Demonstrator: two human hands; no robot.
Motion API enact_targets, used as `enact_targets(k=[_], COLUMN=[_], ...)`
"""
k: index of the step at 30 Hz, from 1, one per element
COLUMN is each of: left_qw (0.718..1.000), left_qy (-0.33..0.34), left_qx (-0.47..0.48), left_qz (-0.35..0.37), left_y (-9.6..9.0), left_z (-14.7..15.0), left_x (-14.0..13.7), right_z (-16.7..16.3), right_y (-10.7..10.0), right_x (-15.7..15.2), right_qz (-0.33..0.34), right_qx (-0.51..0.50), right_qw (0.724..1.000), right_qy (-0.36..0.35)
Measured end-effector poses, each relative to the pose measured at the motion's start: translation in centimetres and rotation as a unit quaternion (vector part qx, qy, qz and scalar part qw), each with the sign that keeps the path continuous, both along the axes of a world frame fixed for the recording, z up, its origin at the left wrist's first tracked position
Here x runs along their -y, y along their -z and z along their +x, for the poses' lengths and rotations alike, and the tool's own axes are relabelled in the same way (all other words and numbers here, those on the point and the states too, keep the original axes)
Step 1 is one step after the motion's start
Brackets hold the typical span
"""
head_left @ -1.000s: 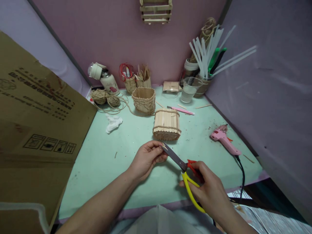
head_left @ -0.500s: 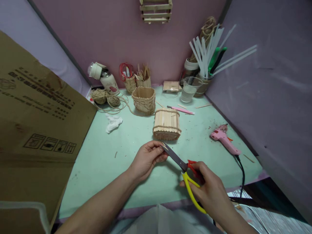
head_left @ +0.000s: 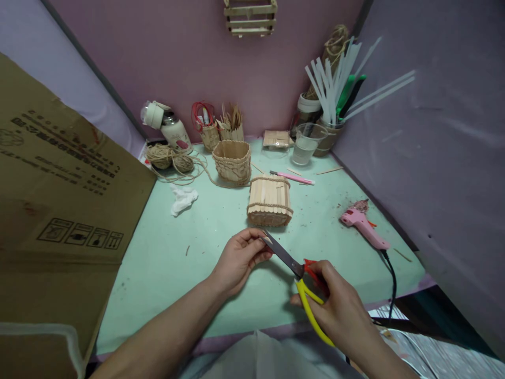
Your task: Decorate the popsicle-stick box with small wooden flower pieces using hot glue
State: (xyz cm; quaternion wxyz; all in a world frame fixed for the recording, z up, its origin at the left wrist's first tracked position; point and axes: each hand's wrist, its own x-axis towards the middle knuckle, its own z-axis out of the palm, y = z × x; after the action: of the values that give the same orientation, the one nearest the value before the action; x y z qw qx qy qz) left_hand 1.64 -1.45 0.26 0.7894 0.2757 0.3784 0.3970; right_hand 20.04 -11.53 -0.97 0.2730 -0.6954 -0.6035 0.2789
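My left hand (head_left: 242, 258) pinches a small sliver of wood (head_left: 269, 240), mostly covered by my fingers and a blade. In my right hand (head_left: 335, 300) are scissors (head_left: 282, 253) with one red and one yellow handle. Their dark blades look nearly closed and lie over the sliver by my left fingertips. Just beyond the blade tips, a small wooden-stick box (head_left: 270, 197) trimmed with twisted cord rests on the table. Behind it to the left stands an open basket (head_left: 232, 162) with a braided rim.
A pink glue gun (head_left: 365, 226) lies on the right, its cord over the table edge. Twine (head_left: 168, 158), a crumpled white tissue (head_left: 183, 199), a pink craft knife (head_left: 294, 178) and a plastic cup (head_left: 305, 147) are around. A cardboard box (head_left: 71, 200) walls off the left.
Hardly anything differs. The blades seem slightly closer together over the sliver, and the view has shifted a little; both hands stay in place.
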Motion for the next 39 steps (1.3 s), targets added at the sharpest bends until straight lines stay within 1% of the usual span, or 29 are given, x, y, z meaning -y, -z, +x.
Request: enact_targets(k=[4, 9, 16, 20, 32, 39], left_qw=[1.0, 1.0, 0.998, 0.998, 0.998, 0.998], left_qy=[-0.011, -0.02, -0.029, -0.032, -0.027, -0.026], left_qx=[0.011, 0.01, 0.004, 0.01, 0.026, 0.022], left_qz=[-0.001, -0.012, -0.054, -0.061, -0.05, -0.051], left_y=[0.1, 0.1, 0.0, 0.0, 0.1, 0.1], left_z=[0.3, 0.5, 1.0, 1.3, 1.3, 1.2], left_x=[0.5, 0.8, 1.2, 1.3, 1.5, 1.6], right_z=[0.1, 0.3, 0.7, 0.9, 1.0, 0.8], right_y=[0.0, -0.4, -0.9, -1.0, -0.7, -0.8], right_x=[0.0, 0.2, 0.1, 0.1, 0.8, 0.8], right_qz=[-0.008, 0.017, 0.031, 0.026, 0.017, 0.038], right_qx=[0.013, 0.041, 0.102, 0.124, 0.116, 0.131], right_qw=[1.0, 0.998, 0.993, 0.991, 0.992, 0.989], right_qy=[-0.016, -0.036, -0.049, -0.049, -0.053, -0.051])
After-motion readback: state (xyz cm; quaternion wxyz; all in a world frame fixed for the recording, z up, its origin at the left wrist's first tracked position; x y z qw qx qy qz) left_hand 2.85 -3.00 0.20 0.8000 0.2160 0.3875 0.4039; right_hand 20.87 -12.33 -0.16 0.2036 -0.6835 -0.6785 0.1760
